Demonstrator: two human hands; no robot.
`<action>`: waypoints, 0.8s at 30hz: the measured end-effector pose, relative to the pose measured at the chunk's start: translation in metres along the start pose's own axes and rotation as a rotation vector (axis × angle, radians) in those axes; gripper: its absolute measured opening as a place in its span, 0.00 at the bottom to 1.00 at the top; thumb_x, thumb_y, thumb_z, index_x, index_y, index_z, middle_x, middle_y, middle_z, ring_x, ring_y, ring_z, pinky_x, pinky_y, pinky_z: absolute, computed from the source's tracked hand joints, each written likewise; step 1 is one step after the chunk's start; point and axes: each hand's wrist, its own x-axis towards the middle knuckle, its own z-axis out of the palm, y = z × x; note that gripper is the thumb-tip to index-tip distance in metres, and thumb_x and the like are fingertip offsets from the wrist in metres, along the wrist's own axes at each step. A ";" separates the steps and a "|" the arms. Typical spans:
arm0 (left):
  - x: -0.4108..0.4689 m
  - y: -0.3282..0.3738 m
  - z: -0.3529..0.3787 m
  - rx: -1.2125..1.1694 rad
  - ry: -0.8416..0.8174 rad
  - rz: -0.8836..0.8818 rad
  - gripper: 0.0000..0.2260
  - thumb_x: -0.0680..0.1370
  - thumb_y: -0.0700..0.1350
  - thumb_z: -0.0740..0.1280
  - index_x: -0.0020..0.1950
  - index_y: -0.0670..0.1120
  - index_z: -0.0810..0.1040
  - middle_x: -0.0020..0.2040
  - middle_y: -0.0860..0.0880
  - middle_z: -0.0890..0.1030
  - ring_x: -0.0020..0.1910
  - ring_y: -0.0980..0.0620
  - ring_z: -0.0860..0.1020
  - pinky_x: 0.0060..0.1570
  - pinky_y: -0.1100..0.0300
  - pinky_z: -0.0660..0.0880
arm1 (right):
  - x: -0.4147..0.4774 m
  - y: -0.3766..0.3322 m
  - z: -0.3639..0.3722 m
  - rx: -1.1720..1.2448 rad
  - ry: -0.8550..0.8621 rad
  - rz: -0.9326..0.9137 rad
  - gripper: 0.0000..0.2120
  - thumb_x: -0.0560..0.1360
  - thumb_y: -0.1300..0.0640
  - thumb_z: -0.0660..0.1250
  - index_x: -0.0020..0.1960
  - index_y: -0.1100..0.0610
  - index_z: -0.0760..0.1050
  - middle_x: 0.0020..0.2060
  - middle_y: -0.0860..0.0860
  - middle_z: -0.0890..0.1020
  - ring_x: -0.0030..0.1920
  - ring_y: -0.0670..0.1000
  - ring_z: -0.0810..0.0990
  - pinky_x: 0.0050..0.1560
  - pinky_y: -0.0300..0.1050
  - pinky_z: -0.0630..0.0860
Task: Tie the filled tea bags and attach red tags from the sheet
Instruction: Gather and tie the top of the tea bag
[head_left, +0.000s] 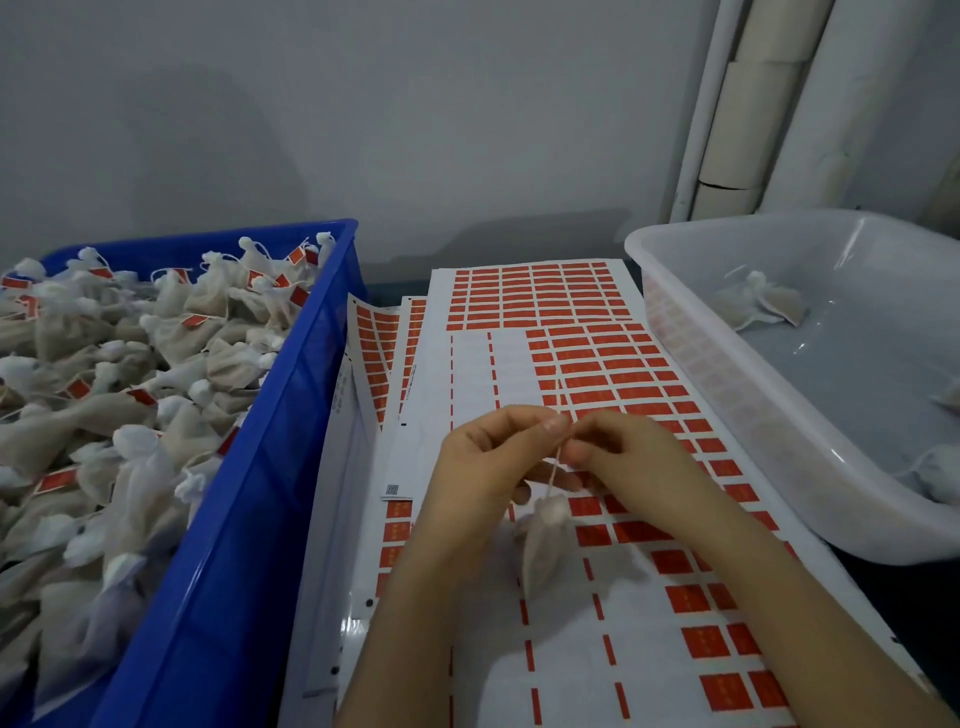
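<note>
Above the tag sheet (613, 395), my left hand (483, 457) and right hand (628, 457) both pinch the string (555, 470) of one filled tea bag (543, 540), which hangs just over the sheet. The print on the red tags is too small to read. The blue crate (270, 467) of tagged bags stands left of the sheet, the clear tub (727, 374) right.

Blue crate (249, 519): glossy plastic. Tub (727, 395) right of crate: translucent plastic. Tea bag (543, 540): matt cloth. Tag sheet (571, 649): smooth, shiny paper.
</note>
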 end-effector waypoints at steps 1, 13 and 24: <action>0.002 -0.002 0.002 0.051 0.037 0.011 0.04 0.72 0.51 0.70 0.38 0.55 0.83 0.39 0.53 0.84 0.38 0.55 0.83 0.31 0.71 0.74 | 0.000 0.000 0.001 -0.040 -0.039 -0.006 0.04 0.77 0.52 0.62 0.45 0.43 0.71 0.35 0.37 0.75 0.35 0.41 0.77 0.28 0.25 0.65; 0.003 -0.013 0.004 0.122 0.174 -0.182 0.06 0.77 0.51 0.66 0.46 0.51 0.81 0.37 0.57 0.84 0.36 0.62 0.81 0.26 0.72 0.72 | -0.045 -0.005 -0.022 -0.248 0.088 0.031 0.11 0.75 0.49 0.65 0.57 0.45 0.77 0.54 0.40 0.79 0.38 0.35 0.71 0.37 0.21 0.60; 0.004 -0.007 -0.001 0.041 0.089 -0.169 0.04 0.77 0.49 0.67 0.48 0.51 0.80 0.39 0.54 0.85 0.31 0.56 0.82 0.33 0.63 0.77 | -0.077 0.017 0.022 -0.266 0.082 0.028 0.24 0.70 0.37 0.64 0.65 0.40 0.70 0.65 0.35 0.69 0.64 0.38 0.64 0.66 0.39 0.59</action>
